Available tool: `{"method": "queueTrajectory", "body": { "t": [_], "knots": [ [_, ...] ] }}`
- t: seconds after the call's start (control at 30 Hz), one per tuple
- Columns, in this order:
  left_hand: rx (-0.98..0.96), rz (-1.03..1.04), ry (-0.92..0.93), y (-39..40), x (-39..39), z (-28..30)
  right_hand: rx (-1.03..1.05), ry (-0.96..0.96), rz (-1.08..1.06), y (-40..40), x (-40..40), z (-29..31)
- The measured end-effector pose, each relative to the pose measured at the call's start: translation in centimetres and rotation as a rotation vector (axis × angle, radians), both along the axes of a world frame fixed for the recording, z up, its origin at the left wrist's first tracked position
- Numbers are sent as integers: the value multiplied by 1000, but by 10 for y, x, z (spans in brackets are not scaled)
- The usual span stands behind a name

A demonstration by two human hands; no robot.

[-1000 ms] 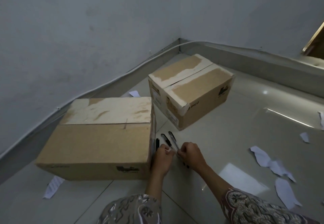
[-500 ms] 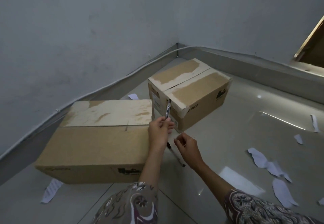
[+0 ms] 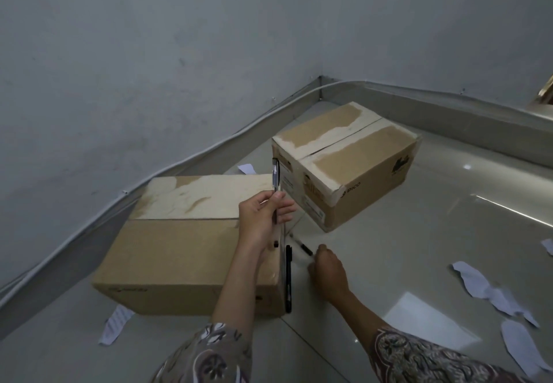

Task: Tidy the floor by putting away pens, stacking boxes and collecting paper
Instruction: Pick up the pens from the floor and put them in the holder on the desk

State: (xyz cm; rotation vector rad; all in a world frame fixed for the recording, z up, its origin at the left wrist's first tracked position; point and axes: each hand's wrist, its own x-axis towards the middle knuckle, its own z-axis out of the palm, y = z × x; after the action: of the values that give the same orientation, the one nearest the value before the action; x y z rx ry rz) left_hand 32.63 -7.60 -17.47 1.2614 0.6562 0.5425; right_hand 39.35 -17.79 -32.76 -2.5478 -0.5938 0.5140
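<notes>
My left hand (image 3: 263,221) grips a black pen (image 3: 275,176) upright above the right end of the near cardboard box (image 3: 179,248). My right hand (image 3: 327,269) is down on the floor, its fingertips pinching a second pen (image 3: 303,247) that lies on the tiles. A third black pen (image 3: 288,278) lies along the near box's right side. The far cardboard box (image 3: 353,161) sits closed near the corner. Torn white paper pieces (image 3: 490,290) lie on the floor at the right.
Grey walls and a skirting meet in the corner behind the boxes. A paper scrap (image 3: 115,324) lies at the near box's front left, another scrap (image 3: 247,169) behind it. A wooden edge (image 3: 546,92) shows at the far right. Glossy tiles stretch between boxes and paper.
My left hand has risen from the floor with one pen and holds it upright. My right hand dropped back to the floor onto another pen. The view moved closer.
</notes>
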Motion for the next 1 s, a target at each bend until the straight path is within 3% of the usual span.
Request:
{"method": "queueTrajectory", "body": {
  "t": [0.2,0.63,0.87,1.0],
  "knots": [
    [-42,28,-13,3,-5,2,252,268,-206,24,-18,-1],
    [26,51,40,10,-11,-4,96,253,-141,32,-18,-7],
    [-16,60,33,8,-9,-4,617,615,-283,18,4,17],
    [-80,60,-1,1,2,-1,771,730,-229,16,20,63]
  ]
}}
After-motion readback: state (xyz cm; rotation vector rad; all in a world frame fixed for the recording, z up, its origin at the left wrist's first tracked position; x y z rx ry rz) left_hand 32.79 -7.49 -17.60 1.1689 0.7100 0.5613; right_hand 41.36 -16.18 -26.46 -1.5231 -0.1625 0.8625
